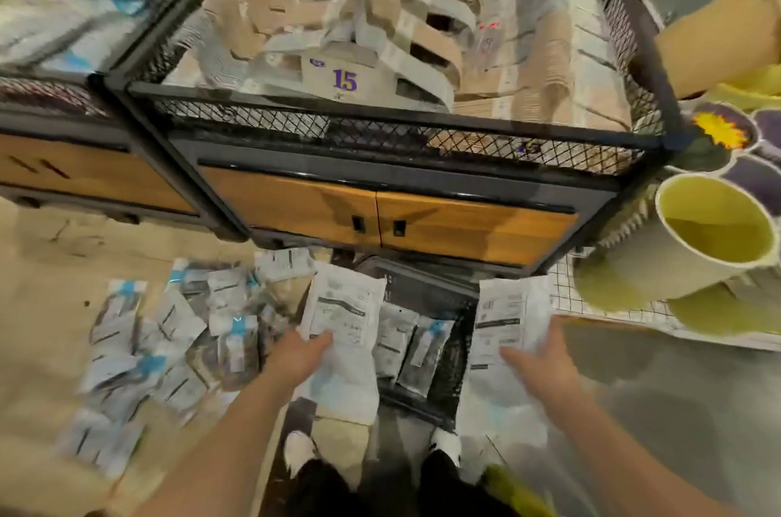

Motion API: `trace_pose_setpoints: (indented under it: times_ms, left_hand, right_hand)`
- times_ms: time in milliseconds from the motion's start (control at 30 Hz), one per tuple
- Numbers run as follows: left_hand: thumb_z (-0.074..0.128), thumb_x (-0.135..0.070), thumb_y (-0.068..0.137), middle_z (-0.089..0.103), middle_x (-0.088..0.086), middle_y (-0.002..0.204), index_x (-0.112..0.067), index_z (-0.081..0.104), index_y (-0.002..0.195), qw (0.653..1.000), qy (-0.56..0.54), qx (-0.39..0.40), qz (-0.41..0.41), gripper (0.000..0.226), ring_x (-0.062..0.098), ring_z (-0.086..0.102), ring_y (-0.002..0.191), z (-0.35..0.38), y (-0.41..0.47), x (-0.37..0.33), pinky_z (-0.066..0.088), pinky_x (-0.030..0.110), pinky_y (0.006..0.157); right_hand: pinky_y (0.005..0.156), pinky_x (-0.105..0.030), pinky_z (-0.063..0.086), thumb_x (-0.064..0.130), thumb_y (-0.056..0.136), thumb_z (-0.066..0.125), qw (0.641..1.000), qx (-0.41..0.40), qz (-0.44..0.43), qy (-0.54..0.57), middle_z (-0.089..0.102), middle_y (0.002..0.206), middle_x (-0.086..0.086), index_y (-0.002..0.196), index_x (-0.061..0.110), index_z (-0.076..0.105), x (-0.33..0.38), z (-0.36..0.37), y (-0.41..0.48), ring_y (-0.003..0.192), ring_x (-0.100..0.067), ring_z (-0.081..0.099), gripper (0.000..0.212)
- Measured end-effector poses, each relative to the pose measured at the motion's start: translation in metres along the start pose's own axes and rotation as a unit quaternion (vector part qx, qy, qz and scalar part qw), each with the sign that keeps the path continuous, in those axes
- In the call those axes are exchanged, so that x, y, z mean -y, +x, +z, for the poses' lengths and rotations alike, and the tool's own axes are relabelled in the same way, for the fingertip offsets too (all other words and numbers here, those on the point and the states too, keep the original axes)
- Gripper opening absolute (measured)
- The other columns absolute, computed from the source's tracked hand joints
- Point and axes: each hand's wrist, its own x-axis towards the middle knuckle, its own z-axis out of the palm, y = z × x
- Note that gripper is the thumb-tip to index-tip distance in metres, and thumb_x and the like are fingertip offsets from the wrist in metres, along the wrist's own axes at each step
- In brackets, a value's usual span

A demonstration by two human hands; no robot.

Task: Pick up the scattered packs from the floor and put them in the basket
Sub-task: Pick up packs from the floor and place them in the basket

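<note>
My left hand (305, 352) holds a white pack (343, 307). My thumb is on top of it and my fingers are under it. My right hand (546, 356) holds a second white pack (503, 315) the same way. Both packs are up in the air over the black basket (458, 364), one at each side. The basket sits on the floor right by my shoes (301, 449). A few dark packs (408, 345) lie flat inside it. A big messy pile of packs (169, 341) is on the floor to my left, close beside the basket. In front of me stands a wire shelf (380, 123) with wooden doors (380, 216). Yellow cups (718, 220) are on my right.
</note>
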Motion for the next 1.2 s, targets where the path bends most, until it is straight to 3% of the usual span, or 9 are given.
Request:
trace_pose_setpoints:
  times_ms: [67, 233, 367, 533, 633, 733, 833, 1033, 1200]
  left_hand:
    - [0.06, -0.029, 0.094, 0.057, 0.015, 0.131, -0.004, 0.049, 0.136, 0.999, 0.026, 0.012, -0.028, 0.05, 0.031, 0.056, 0.11, 0.03, 0.011, 0.007, 0.044, 0.033, 0.088]
    - [0.066, -0.031, 0.088, 0.055, 0.013, 0.131, 0.0, 0.046, 0.136, 0.996, 0.05, 0.026, -0.067, 0.06, 0.032, 0.054, 0.115, 0.09, 0.074, 0.017, 0.043, 0.033, 0.088]
    - [0.067, -0.05, 0.075, 0.056, 0.012, 0.132, -0.007, 0.043, 0.138, 0.992, 0.065, 0.043, -0.096, 0.08, 0.034, 0.055, 0.118, 0.14, 0.161, 0.037, 0.044, 0.033, 0.092]
    - [0.067, -0.034, 0.083, 0.062, 0.012, 0.114, -0.009, 0.048, 0.121, 0.992, 0.078, 0.041, -0.09, 0.049, 0.033, 0.06, 0.104, 0.203, 0.272, 0.066, 0.05, 0.042, 0.092]
    - [0.064, -0.034, 0.088, 0.06, 0.013, 0.123, -0.009, 0.045, 0.13, 0.99, 0.101, 0.027, -0.092, 0.052, 0.034, 0.058, 0.113, 0.237, 0.332, 0.089, 0.047, 0.039, 0.095]
    - [0.064, -0.034, 0.089, 0.061, 0.002, 0.121, -0.014, 0.049, 0.121, 0.992, 0.091, 0.038, -0.084, 0.041, 0.025, 0.06, 0.107, 0.265, 0.381, 0.122, 0.048, 0.039, 0.097]
    - [0.061, -0.033, 0.092, 0.052, -0.011, 0.122, -0.015, 0.046, 0.13, 0.992, 0.088, 0.044, -0.083, 0.045, 0.026, 0.057, 0.115, 0.29, 0.413, 0.146, 0.044, 0.029, 0.091]
    - [0.063, -0.033, 0.09, 0.066, -0.001, 0.117, -0.024, 0.048, 0.117, 0.992, 0.082, 0.062, -0.068, 0.033, 0.018, 0.064, 0.103, 0.324, 0.452, 0.184, 0.051, 0.032, 0.086]
    - [0.063, -0.034, 0.091, 0.059, -0.005, 0.127, -0.021, 0.04, 0.14, 0.991, 0.098, 0.068, -0.064, 0.056, 0.019, 0.058, 0.114, 0.337, 0.462, 0.182, 0.044, 0.029, 0.097]
  right_hand:
    - [0.089, -0.05, 0.055, 0.012, 0.081, 0.076, 0.999, 0.022, 0.026, -0.013, 0.055, 0.119, 0.001, 0.14, 0.023, 0.031, -0.014, 0.008, 0.021, 0.104, -0.027, 0.062, 0.075]
    - [0.08, -0.04, 0.056, 0.018, 0.082, 0.075, 0.995, 0.059, 0.079, -0.023, 0.06, 0.118, -0.003, 0.135, 0.022, 0.036, -0.057, 0.058, 0.082, 0.094, -0.021, 0.06, 0.066]
    - [0.084, -0.03, 0.047, 0.016, 0.084, 0.075, 0.991, 0.091, 0.095, -0.032, 0.052, 0.12, 0.004, 0.145, 0.018, 0.03, -0.106, 0.111, 0.144, 0.099, -0.016, 0.051, 0.076]
    - [0.103, -0.048, 0.046, 0.026, 0.08, 0.078, 0.982, 0.094, 0.155, -0.044, 0.045, 0.146, -0.01, 0.15, 0.02, 0.021, -0.172, 0.186, 0.237, 0.128, -0.033, 0.049, 0.09]
    - [0.101, -0.047, 0.048, 0.022, 0.079, 0.079, 0.982, 0.069, 0.174, -0.03, 0.051, 0.136, -0.003, 0.144, 0.022, 0.029, -0.205, 0.224, 0.288, 0.124, -0.031, 0.053, 0.082]
    - [0.099, -0.049, 0.05, 0.017, 0.077, 0.08, 0.984, 0.051, 0.169, -0.03, 0.055, 0.13, 0.0, 0.137, 0.024, 0.036, -0.237, 0.256, 0.33, 0.12, -0.026, 0.055, 0.075]
    - [0.098, -0.047, 0.051, 0.02, 0.078, 0.079, 0.986, 0.051, 0.155, -0.043, 0.057, 0.126, 0.005, 0.137, 0.028, 0.036, -0.265, 0.281, 0.361, 0.116, -0.021, 0.057, 0.073]
    - [0.098, -0.034, 0.045, 0.012, 0.083, 0.074, 0.991, 0.029, 0.128, -0.024, 0.057, 0.114, 0.014, 0.139, 0.027, 0.037, -0.3, 0.303, 0.39, 0.108, -0.007, 0.05, 0.069]
    - [0.088, -0.023, 0.04, 0.014, 0.086, 0.072, 0.99, 0.049, 0.126, -0.047, 0.06, 0.117, 0.009, 0.143, 0.025, 0.031, -0.311, 0.309, 0.398, 0.105, -0.007, 0.052, 0.071]
